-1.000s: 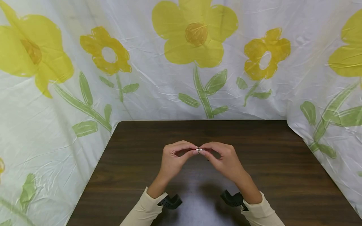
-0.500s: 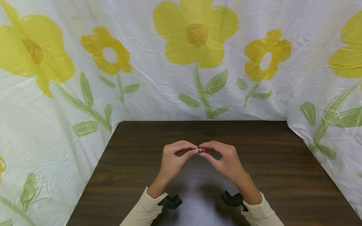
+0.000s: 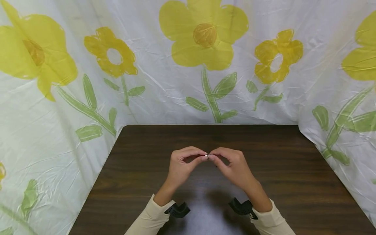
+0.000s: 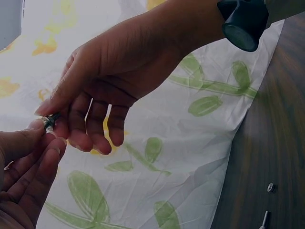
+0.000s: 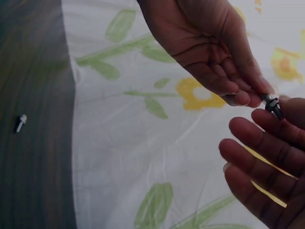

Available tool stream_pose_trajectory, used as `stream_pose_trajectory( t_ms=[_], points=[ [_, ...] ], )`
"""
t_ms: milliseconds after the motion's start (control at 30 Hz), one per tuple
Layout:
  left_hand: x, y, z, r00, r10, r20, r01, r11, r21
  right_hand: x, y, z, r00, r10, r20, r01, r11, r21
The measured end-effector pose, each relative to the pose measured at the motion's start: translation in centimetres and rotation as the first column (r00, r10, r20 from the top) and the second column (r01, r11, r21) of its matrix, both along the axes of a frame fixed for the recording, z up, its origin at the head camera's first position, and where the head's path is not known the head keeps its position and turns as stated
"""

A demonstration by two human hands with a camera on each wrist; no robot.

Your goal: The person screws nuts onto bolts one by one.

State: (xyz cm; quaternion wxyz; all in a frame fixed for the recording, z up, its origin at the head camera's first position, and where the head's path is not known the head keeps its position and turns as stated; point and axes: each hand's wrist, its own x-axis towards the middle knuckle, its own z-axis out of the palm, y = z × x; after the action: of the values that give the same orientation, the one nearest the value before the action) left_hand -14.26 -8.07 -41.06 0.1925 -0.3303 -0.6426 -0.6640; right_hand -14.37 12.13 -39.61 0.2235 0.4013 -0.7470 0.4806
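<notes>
Between both hands, above the table, is a small silver metal fastener (image 3: 208, 156), like a bolt, with a darker ringed part (image 4: 48, 123). My left hand (image 3: 182, 163) pinches one end between thumb and index finger. From the other side, the thumb and index finger of my right hand (image 3: 234, 165) pinch the opposite end. In the right wrist view, the dark shank and ringed middle (image 5: 272, 105) show between the fingertips. The right hand's other fingers (image 5: 259, 164) are spread. Most of the fastener is covered by fingertips in the head view.
On the dark wooden table (image 3: 147, 140) lie a small round metal piece (image 4: 271, 187) and a thin metal pin (image 4: 265, 220), seen in the left wrist view. A small bolt-like piece (image 5: 20, 123) lies on it in the right wrist view. A flowered curtain (image 3: 164, 98) surrounds the table.
Half a second ago the right fingertips were parted around the fastener, showing more of it; now they pinch it again. The left hand stays nearly still, shifted slightly right.
</notes>
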Motion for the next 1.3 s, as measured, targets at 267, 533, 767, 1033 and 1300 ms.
stream_pose_trajectory(
  t_ms=[267,533,767,1033,1300],
  points=[
    [-0.02,-0.10,-0.02,1.000,0.021,0.004,-0.021,1.000,0.002,-0.05,0.12,-0.03,1.000,-0.008,-0.025,0.007,0.999,-0.039],
    [-0.07,-0.26,0.00,1.000,0.023,0.011,-0.023,1.000,-0.007,-0.47,-0.07,-0.12,0.993,0.016,-0.120,-0.027,0.996,-0.086],
    [0.06,-0.25,0.08,0.999,0.029,0.014,-0.029,1.000,-0.011,-0.22,-0.05,-0.07,0.998,0.009,-0.057,-0.011,0.999,-0.041],
    [0.13,-0.27,0.13,0.999,0.034,0.011,-0.034,0.999,-0.010,0.01,-0.05,-0.08,1.000,-0.007,-0.003,0.007,1.000,-0.020],
    [0.07,-0.28,0.15,1.000,0.023,0.007,-0.023,1.000,-0.004,-0.39,-0.16,0.09,0.991,0.020,-0.135,-0.031,0.996,-0.084]
  ],
)
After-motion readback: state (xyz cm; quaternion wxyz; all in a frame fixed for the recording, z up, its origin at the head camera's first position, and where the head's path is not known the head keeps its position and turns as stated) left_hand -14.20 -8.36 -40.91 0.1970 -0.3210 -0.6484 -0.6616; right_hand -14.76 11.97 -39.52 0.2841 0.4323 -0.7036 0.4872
